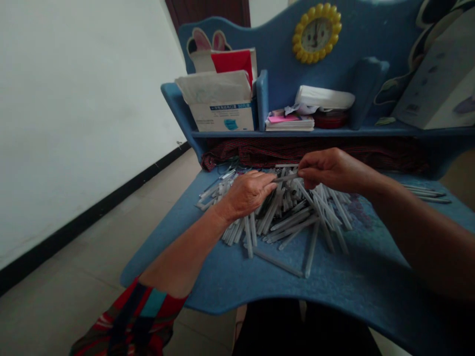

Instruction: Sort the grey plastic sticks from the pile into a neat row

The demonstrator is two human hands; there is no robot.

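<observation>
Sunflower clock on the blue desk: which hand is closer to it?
Right. The right hand sits almost straight below the clock; the left hand is lower and farther left. Both pinch one grey tube.

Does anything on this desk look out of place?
Pale grey plastic tubes lie crisscrossed in a loose heap on the blue desk; a few stray tubes lie apart near its right edge. Nothing looks damaged.

Nothing can be read: the print on the white box [222, 116] left of the yellow clock [316, 33] is blurred.
</observation>
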